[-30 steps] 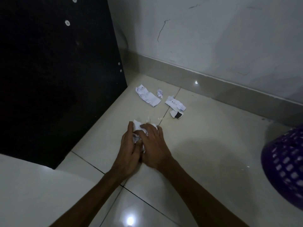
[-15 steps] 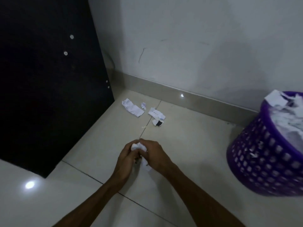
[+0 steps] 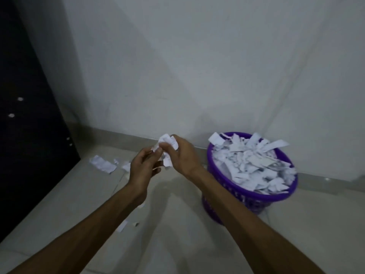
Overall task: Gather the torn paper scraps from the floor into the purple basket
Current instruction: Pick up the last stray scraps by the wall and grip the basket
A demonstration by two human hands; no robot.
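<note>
A wad of white paper scraps [image 3: 167,148] is held up off the floor between both hands. My left hand [image 3: 142,168] pinches it from the left and my right hand [image 3: 183,155] grips it from the right. The purple basket [image 3: 276,196] stands on the floor to the right of my hands, against the wall, heaped above its rim with white torn paper [image 3: 254,161]. Loose scraps [image 3: 102,164] lie on the tiles left of my left hand, and small bits [image 3: 123,226] lie under my left forearm.
A tall black cabinet panel [image 3: 29,135] stands at the left. A white wall with a grey skirting [image 3: 110,136] runs behind the hands and basket. The floor is of glossy beige tiles [image 3: 177,224].
Both hands have lifted the wad of scraps off the floor and carried it up and right toward the basket. The view has swung right, so the whole basket top now shows.
</note>
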